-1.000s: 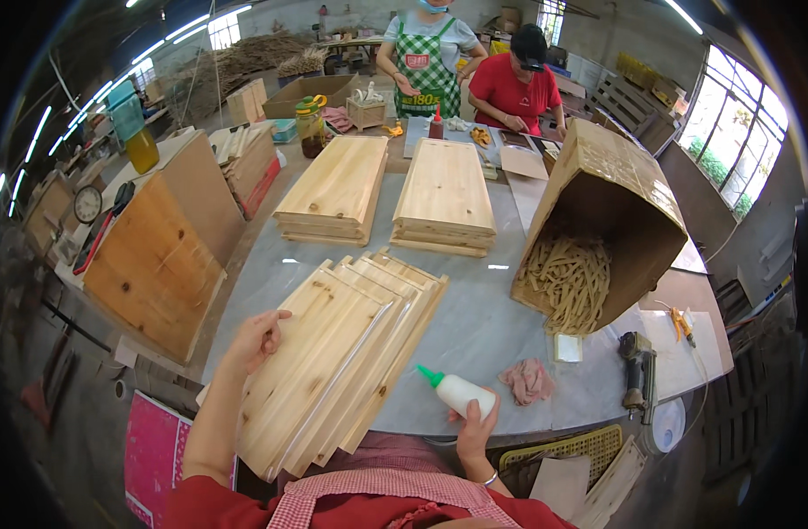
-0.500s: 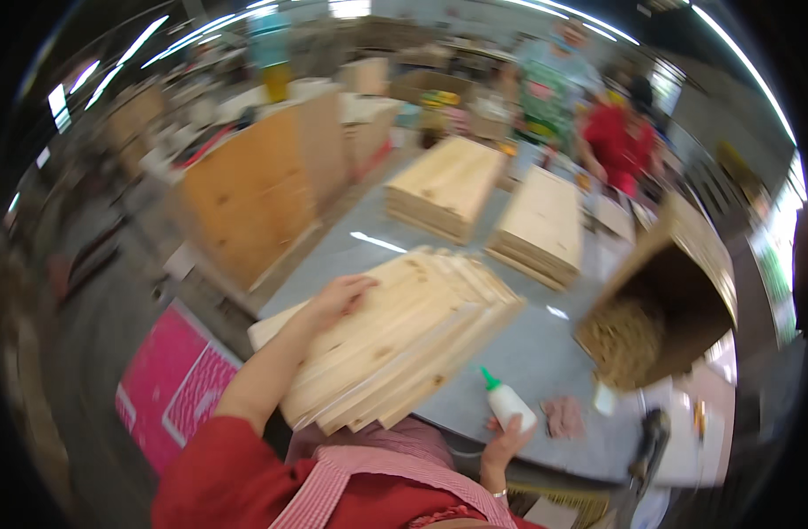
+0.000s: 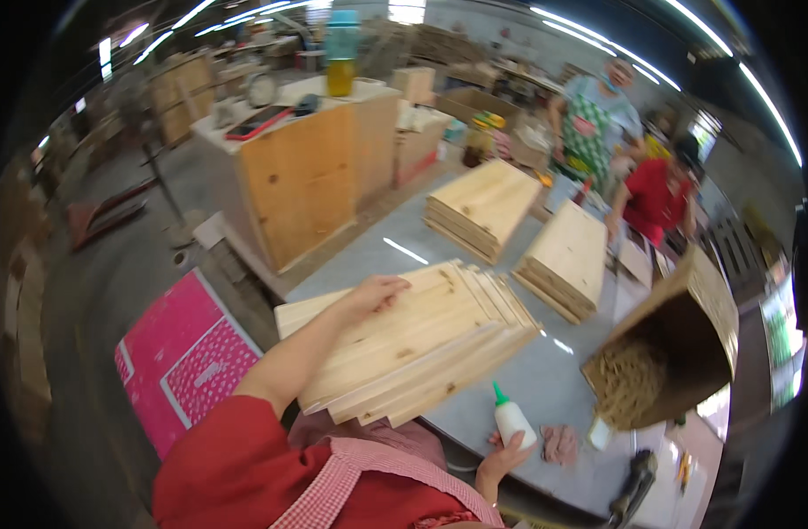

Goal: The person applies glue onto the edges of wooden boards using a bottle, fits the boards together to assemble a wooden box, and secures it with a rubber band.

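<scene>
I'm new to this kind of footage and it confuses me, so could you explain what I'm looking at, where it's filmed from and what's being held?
There's no machine here, just a person's two bare hands. The view comes from a wide fisheye camera worn on that person's head and looking down, so straight edges bend near the rim. The left hand is at the top of some fanned-out wooden boards at the near edge of a grey table. The right hand holds a white bottle with a green tip. Farther along are two neat board stacks, and to the right a tipped cardboard box with pale strips inside, plus a crumpled pink cloth.
</scene>
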A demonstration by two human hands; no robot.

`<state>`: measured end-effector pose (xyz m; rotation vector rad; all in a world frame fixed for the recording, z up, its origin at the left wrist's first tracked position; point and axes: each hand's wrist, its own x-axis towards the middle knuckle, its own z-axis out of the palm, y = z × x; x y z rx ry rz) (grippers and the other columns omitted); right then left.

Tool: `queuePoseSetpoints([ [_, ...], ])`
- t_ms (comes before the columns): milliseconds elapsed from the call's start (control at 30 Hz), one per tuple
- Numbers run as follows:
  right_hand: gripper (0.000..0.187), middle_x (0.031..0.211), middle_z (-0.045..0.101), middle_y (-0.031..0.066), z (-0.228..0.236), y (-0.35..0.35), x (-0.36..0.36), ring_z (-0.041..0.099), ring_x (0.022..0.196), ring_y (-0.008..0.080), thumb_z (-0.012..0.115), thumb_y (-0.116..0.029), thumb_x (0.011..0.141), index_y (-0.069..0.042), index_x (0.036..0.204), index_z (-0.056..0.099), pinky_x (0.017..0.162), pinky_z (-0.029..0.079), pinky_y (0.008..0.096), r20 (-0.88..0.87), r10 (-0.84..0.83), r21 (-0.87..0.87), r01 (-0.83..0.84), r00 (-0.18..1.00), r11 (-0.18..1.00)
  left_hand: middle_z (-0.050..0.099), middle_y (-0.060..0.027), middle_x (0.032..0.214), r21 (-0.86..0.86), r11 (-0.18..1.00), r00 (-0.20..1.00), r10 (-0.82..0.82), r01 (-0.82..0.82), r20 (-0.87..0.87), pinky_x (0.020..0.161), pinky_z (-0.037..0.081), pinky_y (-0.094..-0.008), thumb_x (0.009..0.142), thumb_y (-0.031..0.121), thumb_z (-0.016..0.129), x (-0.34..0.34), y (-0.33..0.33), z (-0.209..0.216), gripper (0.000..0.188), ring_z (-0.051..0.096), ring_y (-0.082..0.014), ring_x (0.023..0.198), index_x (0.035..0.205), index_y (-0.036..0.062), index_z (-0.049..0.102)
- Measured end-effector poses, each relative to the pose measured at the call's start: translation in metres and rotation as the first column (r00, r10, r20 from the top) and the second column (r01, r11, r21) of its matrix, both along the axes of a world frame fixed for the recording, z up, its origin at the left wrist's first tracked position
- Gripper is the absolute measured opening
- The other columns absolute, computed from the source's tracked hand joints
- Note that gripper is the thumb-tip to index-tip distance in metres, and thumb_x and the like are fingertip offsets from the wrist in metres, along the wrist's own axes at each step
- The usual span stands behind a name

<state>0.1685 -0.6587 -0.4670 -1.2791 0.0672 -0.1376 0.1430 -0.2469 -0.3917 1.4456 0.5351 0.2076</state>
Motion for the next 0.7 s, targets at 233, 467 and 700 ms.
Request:
queuePoseSetpoints([
  [233, 0.035, 0.094, 0.059, 0.0149, 0.001, -0.002, 0.003, 0.06, 0.059, 0.0194, 0.054, -0.027, 0.099, -0.002, 0.119, 0.039, 0.049, 0.049, 0.028, 0.079, 0.109, -0.072, -0.103, 0.991, 0.992, 0.043, 0.009, 0.058, -0.421, 0.907, 0.978, 0.078, 0.011, 0.192, 0.039, 0.025, -0.0172, 0.092, 0.02, 0.064, 0.022, 0.092, 0.042, 0.023, 0.036, -0.0003, 0.047, 0.113, 0.0093, 0.063],
  [467, 0.036, 0.092, 0.059, 0.0136, 0.012, -0.004, -0.006, 0.06, 0.061, 0.0188, 0.054, -0.028, 0.098, -0.002, 0.119, 0.04, 0.05, 0.049, 0.028, 0.048, 0.085, -0.046, -0.083, 0.995, 0.995, 0.042, 0.009, 0.067, -0.295, 0.952, 0.748, 0.25, -0.075, 0.615, 0.047, 0.028, -0.0176, 0.095, 0.017, 0.062, 0.056, 0.221, 0.257, 0.037, 0.035, -0.0017, 0.053, 0.131, 0.0118, 0.054],
  [700, 0.039, 0.093, 0.06, 0.0136, 0.01, -0.003, 0.0, 0.061, 0.063, 0.0184, 0.055, -0.029, 0.098, -0.002, 0.121, 0.04, 0.051, 0.049, 0.0281, 0.043, 0.088, -0.038, -0.087, 0.995, 0.995, 0.043, 0.0078, 0.064, -0.128, 0.986, 0.776, 0.166, -0.11, 0.609, 0.046, 0.028, -0.0175, 0.096, 0.021, 0.062, 0.042, 0.175, 0.255, 0.03, 0.035, -0.0024, 0.051, 0.123, 0.0084, 0.058],
])
